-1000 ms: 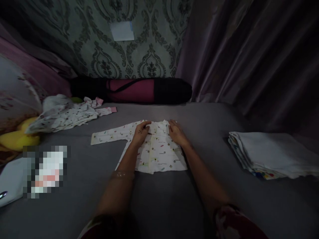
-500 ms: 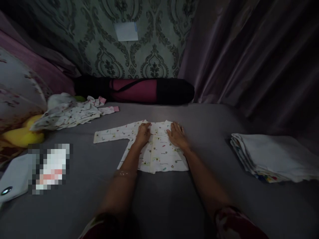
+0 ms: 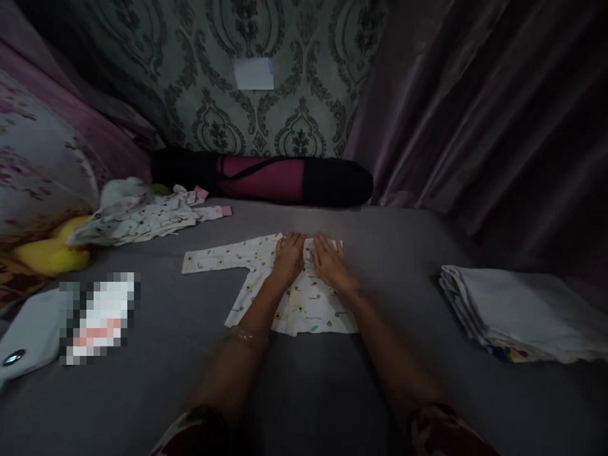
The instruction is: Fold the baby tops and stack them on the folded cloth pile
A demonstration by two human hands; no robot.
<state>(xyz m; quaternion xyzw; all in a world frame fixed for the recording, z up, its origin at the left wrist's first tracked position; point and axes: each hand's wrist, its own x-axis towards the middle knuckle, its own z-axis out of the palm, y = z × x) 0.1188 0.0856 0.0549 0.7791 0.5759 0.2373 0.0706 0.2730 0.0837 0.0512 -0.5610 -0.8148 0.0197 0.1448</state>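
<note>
A small white baby shirt [image 3: 256, 288] with a scattered print lies spread on the grey sheet, its left sleeve stretched out to the side. No sleeve sticks out on its right side. My left hand [image 3: 289, 256] rests flat on the upper middle of the shirt, near the neckline. Close beside it, my right hand [image 3: 330, 261] lies on the upper right part, fingers extended and slightly blurred. Both palms face down on the cloth, and neither hand grasps it visibly.
Rumpled baby clothes [image 3: 142, 218] and a yellow plush toy [image 3: 54, 250] lie at left, above a white device [image 3: 33, 329]. Folded white cloths [image 3: 517, 307] are stacked at right. A long black and magenta bag [image 3: 266, 177] lies along the patterned wall.
Both hands have come closer together over the upper shirt: the left slid right, the right slid slightly left. The view has shifted a little.
</note>
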